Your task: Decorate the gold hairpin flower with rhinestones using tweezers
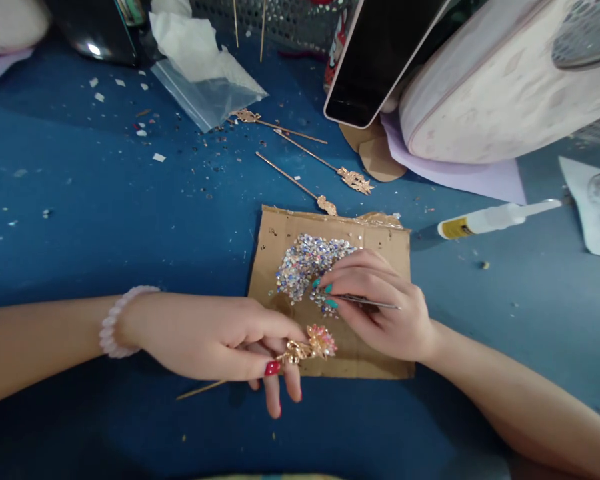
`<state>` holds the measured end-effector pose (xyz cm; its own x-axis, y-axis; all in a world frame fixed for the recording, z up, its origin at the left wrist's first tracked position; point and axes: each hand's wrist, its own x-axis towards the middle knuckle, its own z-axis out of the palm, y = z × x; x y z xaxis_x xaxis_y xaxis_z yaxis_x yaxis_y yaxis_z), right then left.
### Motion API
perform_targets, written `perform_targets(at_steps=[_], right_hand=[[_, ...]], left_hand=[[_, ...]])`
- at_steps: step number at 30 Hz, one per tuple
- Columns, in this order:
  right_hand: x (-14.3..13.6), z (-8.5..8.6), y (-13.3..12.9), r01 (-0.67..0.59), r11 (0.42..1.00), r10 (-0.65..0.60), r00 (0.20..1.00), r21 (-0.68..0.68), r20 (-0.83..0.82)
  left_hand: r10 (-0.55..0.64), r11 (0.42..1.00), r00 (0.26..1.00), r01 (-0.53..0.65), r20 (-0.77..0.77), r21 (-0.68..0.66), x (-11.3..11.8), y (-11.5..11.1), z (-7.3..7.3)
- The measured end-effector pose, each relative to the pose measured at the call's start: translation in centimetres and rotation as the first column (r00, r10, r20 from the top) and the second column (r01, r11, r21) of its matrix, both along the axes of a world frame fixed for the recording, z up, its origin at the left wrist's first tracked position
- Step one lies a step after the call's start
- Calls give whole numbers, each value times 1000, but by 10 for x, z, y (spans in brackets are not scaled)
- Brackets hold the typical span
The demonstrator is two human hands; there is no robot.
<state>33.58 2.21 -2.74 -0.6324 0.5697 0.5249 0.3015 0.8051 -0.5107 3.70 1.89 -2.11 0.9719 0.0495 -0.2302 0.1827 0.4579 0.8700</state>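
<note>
My left hand (pixel 215 340) is closed round a gold hairpin (pixel 297 350), its thumb pressing near the ornate head. Pink and clear beads cluster in a flower at the hairpin's tip, and its thin stem sticks out below the hand to the left. My right hand (pixel 385 303) pinches metal tweezers (pixel 367 302), whose tips reach the edge of a pile of small rhinestones (pixel 307 260). Under the pile lies a flat cardboard piece (pixel 370 353). Whether the tweezers grip a single stone is too small to tell.
Several gold hairpins (pixel 353 180) lie beyond the cardboard. A white glue bottle (pixel 495 219) rests to the right. Behind are a leaning phone (pixel 380 60), a plastic bag (pixel 200 90) and a large pale rounded object (pixel 480 87). Loose stones and flakes dot the blue tabletop (pixel 105 220).
</note>
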Motion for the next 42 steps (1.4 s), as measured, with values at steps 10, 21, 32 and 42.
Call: perform_targets(at_steps=[10,21,32,42], right_hand=[[0,0,0,3,1000,-3,1000,-3,1],[-1,-1,-1,84,996,-84,996,26,-2],[-3,0,-1,57,998,-58,998,27,23],[-2,-3,-3,166,985,-167,986,53,17]], left_hand=[[11,1000,999,-11,-40,-3,-1,0,3],[10,1000,1000,-10,-19,29,-1,-1,3],[19,1000,1000,-19,-15,21,-3,-1,-1],[25,1000,1000,-25,-3,18,-3,-4,-1]])
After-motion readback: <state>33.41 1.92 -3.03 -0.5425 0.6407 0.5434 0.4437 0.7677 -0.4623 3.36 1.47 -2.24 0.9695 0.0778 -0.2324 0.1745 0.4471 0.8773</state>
